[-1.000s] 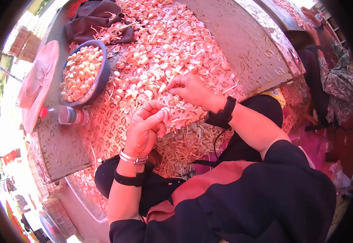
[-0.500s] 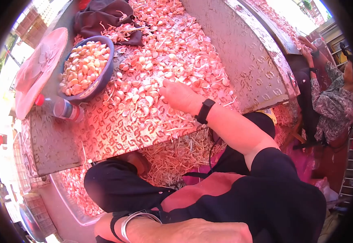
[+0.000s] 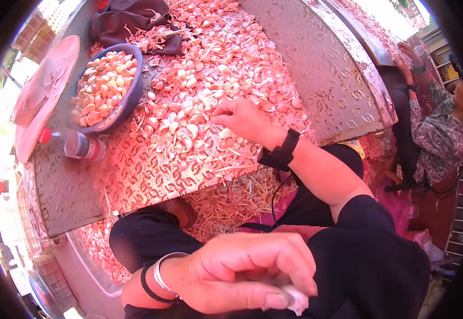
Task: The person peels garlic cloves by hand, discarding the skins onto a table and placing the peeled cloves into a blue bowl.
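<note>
My left hand (image 3: 247,266) is raised close to the camera at the bottom, a silver bracelet and black band on its wrist. Thumb and fingers pinch a whitish garlic clove (image 3: 297,300), its lower part showing below the fingertips. With a black wristband on, my right hand (image 3: 242,119) hovers at the near side of the spread garlic cloves (image 3: 189,130) on the metal table (image 3: 135,181). Its thumb and forefinger are slightly apart, with nothing visible between them. Left of the spread, a blue bowl (image 3: 131,101) holds many pale cloves.
A pink hat (image 3: 48,93) and a plastic bottle (image 3: 84,147) lie at the table's left side. Dark cloth (image 3: 130,24) is at the back. Dry stalks (image 3: 228,199) and a tub of garlic (image 3: 98,250) are below. At right, another person (image 3: 436,125) reaches onto a second table.
My left hand has lifted and turned, bringing the pinched clove into sight. The right hand has shifted slightly right, its thumb and forefinger now apart. The view has moved a little.
</note>
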A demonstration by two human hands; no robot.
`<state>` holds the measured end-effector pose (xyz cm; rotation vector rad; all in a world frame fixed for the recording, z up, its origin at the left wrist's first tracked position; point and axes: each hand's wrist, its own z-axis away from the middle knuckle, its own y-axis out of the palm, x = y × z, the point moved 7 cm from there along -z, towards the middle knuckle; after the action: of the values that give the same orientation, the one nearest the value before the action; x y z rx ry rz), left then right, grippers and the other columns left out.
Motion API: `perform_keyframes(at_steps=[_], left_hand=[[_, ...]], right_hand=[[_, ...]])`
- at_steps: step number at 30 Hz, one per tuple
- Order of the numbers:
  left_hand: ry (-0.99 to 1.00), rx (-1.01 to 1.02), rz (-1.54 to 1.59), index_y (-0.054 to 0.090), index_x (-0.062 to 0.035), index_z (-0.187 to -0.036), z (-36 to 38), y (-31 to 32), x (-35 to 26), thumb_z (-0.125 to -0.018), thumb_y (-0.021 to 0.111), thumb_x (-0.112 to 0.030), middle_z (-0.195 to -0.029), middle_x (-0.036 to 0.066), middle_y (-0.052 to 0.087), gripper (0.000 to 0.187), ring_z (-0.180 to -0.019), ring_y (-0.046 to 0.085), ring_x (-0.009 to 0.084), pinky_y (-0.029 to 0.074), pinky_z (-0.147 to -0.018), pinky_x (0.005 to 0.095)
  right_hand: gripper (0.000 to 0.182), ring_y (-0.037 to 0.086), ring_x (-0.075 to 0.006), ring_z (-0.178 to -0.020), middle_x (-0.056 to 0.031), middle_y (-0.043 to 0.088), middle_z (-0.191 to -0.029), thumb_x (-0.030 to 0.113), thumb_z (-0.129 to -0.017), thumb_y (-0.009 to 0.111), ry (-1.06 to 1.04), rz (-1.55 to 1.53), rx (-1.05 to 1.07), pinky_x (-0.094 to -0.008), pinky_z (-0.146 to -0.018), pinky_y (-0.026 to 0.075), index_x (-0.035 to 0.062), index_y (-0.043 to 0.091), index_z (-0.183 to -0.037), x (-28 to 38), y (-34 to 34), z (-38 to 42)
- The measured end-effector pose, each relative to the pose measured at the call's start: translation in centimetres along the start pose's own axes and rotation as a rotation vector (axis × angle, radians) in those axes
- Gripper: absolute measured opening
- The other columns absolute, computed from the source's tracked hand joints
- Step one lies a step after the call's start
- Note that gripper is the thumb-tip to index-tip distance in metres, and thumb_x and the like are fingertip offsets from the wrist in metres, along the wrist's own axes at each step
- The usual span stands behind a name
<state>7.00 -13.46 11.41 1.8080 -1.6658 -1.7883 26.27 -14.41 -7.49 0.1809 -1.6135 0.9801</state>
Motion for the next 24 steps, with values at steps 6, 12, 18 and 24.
perform_keyframes(at_steps=[6, 12, 18, 24], left_hand=[[0.064, -0.843, 0.304, 0.052, 0.0036, -0.1, 3.9, -16.5, 4.3, -0.091, 0.047, -0.016, -0.085, 0.011, 0.053, 0.022, -0.066, 0.049, 0.0164, 0.037, -0.049, 0.0202], [0.076, -1.084, 0.199, 0.055, 0.0, -0.096, 5.4, -21.1, 6.0, -0.093, 0.045, -0.018, -0.083, 0.009, 0.06, 0.02, -0.072, 0.057, 0.0191, 0.043, -0.056, 0.0248], [0.068, -1.108, 0.24, 0.056, 0.0004, -0.096, 5.2, -21.2, 6.3, -0.095, 0.04, -0.024, -0.08, 0.008, 0.061, 0.029, -0.076, 0.06, 0.0209, 0.046, -0.058, 0.0256], [0.067, -1.086, 0.361, 0.055, -0.0016, -0.088, 5.9, -21.9, 6.6, -0.095, 0.044, -0.024, -0.074, 0.005, 0.057, 0.026, -0.066, 0.054, 0.0153, 0.038, -0.047, 0.0208]], right_hand=[[0.042, 0.058, -0.0141, -0.083, -0.011, 0.059, -0.098, 0.033, -0.096, 0.04, 0.388, -1.108, 0.222, -0.026, -0.073, 0.05, -0.0053, 0.054, -0.109, 1.2, 0.8, 1.2], [0.033, 0.057, -0.0241, -0.102, -0.0165, 0.057, -0.11, 0.016, -0.094, 0.043, 0.321, -1.371, 0.314, -0.0331, -0.089, 0.047, -0.0076, 0.049, -0.115, 3.5, 2.2, 1.3], [0.036, 0.054, -0.0212, -0.109, -0.0138, 0.054, -0.12, 0.008, -0.088, 0.051, 0.16, -0.976, 0.237, -0.0329, -0.096, 0.043, -0.001, 0.047, -0.123, 5.3, 2.6, 2.4], [0.032, 0.058, -0.019, -0.099, -0.0102, 0.06, -0.111, 0.012, -0.082, 0.059, -0.023, -0.318, 0.181, -0.029, -0.083, 0.047, 0.0043, 0.056, -0.113, 4.6, -0.4, -0.2]])
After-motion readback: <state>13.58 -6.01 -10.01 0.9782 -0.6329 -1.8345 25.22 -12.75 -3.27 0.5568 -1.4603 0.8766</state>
